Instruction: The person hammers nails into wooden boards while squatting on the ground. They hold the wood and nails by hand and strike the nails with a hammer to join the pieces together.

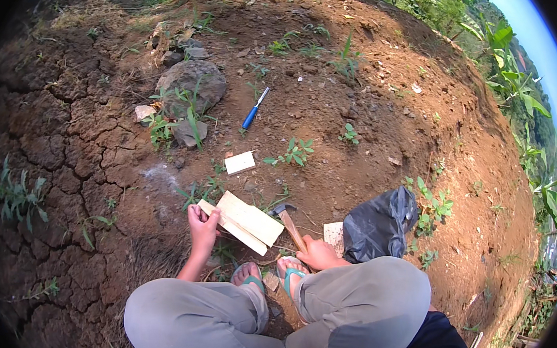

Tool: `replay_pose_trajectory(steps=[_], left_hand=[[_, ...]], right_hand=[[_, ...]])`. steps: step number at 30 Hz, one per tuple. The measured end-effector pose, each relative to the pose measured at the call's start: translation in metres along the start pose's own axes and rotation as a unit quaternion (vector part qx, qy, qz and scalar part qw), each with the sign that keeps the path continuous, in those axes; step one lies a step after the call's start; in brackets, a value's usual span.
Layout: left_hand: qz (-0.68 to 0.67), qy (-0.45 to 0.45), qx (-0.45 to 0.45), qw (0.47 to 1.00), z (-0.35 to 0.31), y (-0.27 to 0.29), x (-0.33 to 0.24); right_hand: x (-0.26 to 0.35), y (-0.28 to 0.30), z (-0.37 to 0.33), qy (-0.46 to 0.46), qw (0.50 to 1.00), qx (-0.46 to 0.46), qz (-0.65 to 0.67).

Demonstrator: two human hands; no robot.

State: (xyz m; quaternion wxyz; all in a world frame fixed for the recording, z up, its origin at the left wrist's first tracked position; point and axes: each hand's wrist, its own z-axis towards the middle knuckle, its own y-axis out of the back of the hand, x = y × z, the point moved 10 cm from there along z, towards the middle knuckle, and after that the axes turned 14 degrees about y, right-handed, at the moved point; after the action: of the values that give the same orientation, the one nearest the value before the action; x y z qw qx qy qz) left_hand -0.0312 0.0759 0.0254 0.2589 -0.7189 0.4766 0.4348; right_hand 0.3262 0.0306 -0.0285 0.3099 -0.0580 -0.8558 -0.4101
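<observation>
I squat on bare reddish earth. My left hand (202,227) grips the left end of a pale wooden piece (248,223), two flat boards lying one on the other on the ground. My right hand (317,252) is closed around the wooden handle of a hammer (288,219), whose dark head rests on the ground just beyond the boards. My feet in green sandals (291,276) are planted right behind the boards.
A small pale wood block (240,162) lies further out, and a blue-handled chisel (254,112) beyond it. A black plastic bag (379,224) and a flat wood piece (333,234) sit to my right. A grey rock (190,85) and weeds stand at the left; the ground drops away at the right.
</observation>
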Motion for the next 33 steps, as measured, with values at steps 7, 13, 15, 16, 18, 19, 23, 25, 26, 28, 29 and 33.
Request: replay_pose_trajectory(steps=[7, 13, 15, 16, 18, 19, 23, 25, 26, 28, 29, 33], left_hand=[[0.014, -0.003, -0.009, 1.0, -0.003, 0.001, -0.004], [0.013, 0.002, -0.005, 1.0, -0.002, -0.002, -0.002], [0.011, 0.001, -0.011, 1.0, -0.002, 0.004, -0.001], [0.017, 0.0, -0.013, 1.0, -0.002, 0.003, -0.002], [0.029, -0.001, -0.018, 0.999, -0.005, 0.002, -0.005], [0.023, -0.001, -0.014, 1.0, -0.005, 0.001, -0.005], [0.008, 0.001, -0.011, 1.0, -0.005, 0.0, -0.003], [0.012, 0.003, -0.014, 1.0, -0.004, 0.003, -0.002], [0.01, 0.001, -0.014, 1.0, -0.004, 0.005, -0.001], [0.007, -0.004, -0.015, 1.0, -0.003, 0.011, 0.001], [0.003, -0.003, -0.01, 1.0, -0.004, 0.008, 0.001], [-0.011, 0.0, 0.006, 1.0, -0.004, -0.001, 0.0]], right_hand=[[0.002, -0.006, 0.005, -0.006, 0.999, 0.0, 0.036], [0.0, 0.0, 0.005, 0.002, 0.999, -0.015, 0.04], [0.004, -0.002, 0.008, 0.013, 0.999, -0.021, 0.042], [0.004, -0.001, 0.007, 0.01, 0.999, -0.019, 0.04], [0.004, -0.001, 0.006, 0.007, 0.999, -0.016, 0.037], [0.002, -0.002, 0.005, 0.008, 0.999, -0.015, 0.042], [-0.004, -0.002, 0.008, 0.005, 0.999, -0.003, 0.045], [-0.003, -0.001, 0.011, 0.007, 0.999, 0.003, 0.039], [-0.002, -0.001, 0.012, 0.013, 0.999, 0.004, 0.036], [0.001, -0.001, 0.016, 0.023, 0.999, 0.007, 0.036], [-0.001, 0.0, 0.014, 0.022, 0.999, 0.007, 0.037], [-0.005, 0.003, 0.011, 0.026, 0.999, -0.005, 0.033]])
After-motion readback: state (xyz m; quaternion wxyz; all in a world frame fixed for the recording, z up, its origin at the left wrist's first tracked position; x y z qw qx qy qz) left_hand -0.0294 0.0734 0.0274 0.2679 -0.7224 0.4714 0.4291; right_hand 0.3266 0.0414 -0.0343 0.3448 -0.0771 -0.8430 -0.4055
